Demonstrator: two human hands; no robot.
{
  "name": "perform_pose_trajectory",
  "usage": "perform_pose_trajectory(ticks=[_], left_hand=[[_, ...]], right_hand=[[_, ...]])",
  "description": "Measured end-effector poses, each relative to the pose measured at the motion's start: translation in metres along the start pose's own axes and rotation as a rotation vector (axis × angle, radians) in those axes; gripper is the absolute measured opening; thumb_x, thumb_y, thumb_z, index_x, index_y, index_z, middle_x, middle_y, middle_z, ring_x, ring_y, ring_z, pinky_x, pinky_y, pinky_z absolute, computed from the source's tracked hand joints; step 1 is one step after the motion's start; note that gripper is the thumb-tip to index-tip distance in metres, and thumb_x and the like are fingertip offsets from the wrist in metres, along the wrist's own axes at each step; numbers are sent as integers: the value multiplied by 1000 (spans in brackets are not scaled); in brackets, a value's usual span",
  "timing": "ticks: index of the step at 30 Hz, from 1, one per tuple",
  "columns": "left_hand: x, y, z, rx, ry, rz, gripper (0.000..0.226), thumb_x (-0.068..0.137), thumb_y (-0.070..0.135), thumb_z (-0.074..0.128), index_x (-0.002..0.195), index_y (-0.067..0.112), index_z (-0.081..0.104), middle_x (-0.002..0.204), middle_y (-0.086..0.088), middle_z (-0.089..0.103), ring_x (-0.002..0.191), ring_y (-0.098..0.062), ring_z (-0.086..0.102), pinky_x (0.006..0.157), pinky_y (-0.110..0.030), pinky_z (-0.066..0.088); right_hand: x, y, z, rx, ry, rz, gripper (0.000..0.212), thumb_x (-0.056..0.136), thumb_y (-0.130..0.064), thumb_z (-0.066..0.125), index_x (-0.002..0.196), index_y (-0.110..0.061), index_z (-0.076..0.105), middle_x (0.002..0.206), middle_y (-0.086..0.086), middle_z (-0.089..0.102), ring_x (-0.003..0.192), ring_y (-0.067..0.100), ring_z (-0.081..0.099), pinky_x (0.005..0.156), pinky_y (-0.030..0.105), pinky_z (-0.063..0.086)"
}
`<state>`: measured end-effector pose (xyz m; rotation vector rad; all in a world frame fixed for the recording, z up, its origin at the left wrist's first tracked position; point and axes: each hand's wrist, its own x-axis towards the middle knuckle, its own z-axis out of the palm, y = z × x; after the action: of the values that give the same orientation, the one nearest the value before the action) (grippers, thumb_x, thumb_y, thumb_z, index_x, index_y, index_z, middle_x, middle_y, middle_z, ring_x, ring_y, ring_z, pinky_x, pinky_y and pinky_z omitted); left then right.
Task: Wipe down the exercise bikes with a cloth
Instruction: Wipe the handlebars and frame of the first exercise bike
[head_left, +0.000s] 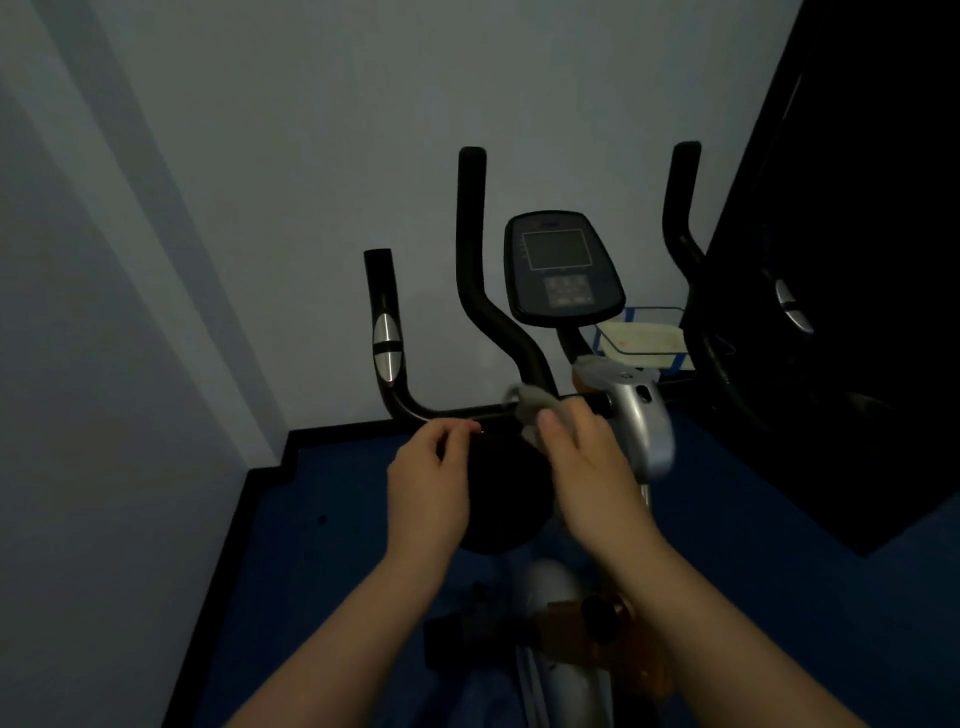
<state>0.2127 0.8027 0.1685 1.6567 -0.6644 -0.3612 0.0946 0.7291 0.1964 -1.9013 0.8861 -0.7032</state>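
Step in hand: wiping the handlebar crossbar (457, 413) of the exercise bike (641, 415). Left hand (428, 486) sits at the bar's left stretch, fingers curled at the tube; grip looks like a light steadying hold, but dim light leaves contact uncertain. Cloth (532, 405) is draped over the bar just right of that, near the stem. Right hand (589, 467) has its grip closed on the cloth, thumb up against it. Next move, my read: slide the cloth along the bar, then up the uprights and the console (563, 267).

cloth (535, 410) blurred; right-hand (587, 467) fingers hidden behind it
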Motion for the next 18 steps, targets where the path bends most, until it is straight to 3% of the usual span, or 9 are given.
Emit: perform_pose_trajectory(ticks=[4, 8, 11, 14, 16, 18], left_hand=[[-10, 0, 1, -83, 22, 16, 23, 100, 23, 48, 93, 32, 69, 87, 12, 70, 80, 2, 64, 62, -9, 46], [-20, -4, -2, -94, 3, 34, 25, 102, 21, 44, 107, 30, 66, 96, 11, 69, 88, 0, 64, 72, -13, 50], [-27, -10, -6, -54, -6, 73, 27, 101, 22, 44, 116, 35, 62, 106, 18, 66, 97, 7, 61, 78, -11, 49], [-29, -14, -16, -77, -84, 109, 30, 98, 33, 46, 123, 33, 62, 111, 19, 67, 104, 7, 59, 85, -13, 49], [-23, -13, -24, -113, -121, 113, 35, 94, 40, 45, 119, 28, 66, 109, 17, 70, 103, 4, 62, 84, -12, 48], [-4, -11, -35, -118, -49, 120, 31, 97, 34, 41, 103, 26, 71, 97, 13, 73, 93, -2, 66, 80, -15, 49]], right_hand=[[-14, 0, 17, -359, 70, -183, 7, 98, -36, 39, 98, -32, 45, 107, -7, 44, 91, 12, 51, 70, 37, 51], [-26, 14, -1, -264, -33, -198, 19, 98, -22, 45, 101, -41, 43, 109, -13, 44, 88, 4, 55, 73, 38, 54], [-6, 6, -16, -133, -127, -117, 10, 95, -23, 51, 91, -32, 53, 99, -7, 55, 87, 8, 57, 78, 43, 52], [24, -11, -26, -83, -60, -129, 11, 94, -30, 51, 86, -25, 59, 90, 0, 60, 82, 8, 57, 72, 37, 50], [45, -21, -26, 2, -61, -96, 20, 96, -37, 47, 89, -25, 62, 91, 2, 62, 84, 10, 59, 73, 34, 48], [67, -27, -19, 68, -94, -42, 29, 100, -39, 42, 90, -23, 64, 89, 1, 64, 85, 15, 61, 76, 35, 46]])
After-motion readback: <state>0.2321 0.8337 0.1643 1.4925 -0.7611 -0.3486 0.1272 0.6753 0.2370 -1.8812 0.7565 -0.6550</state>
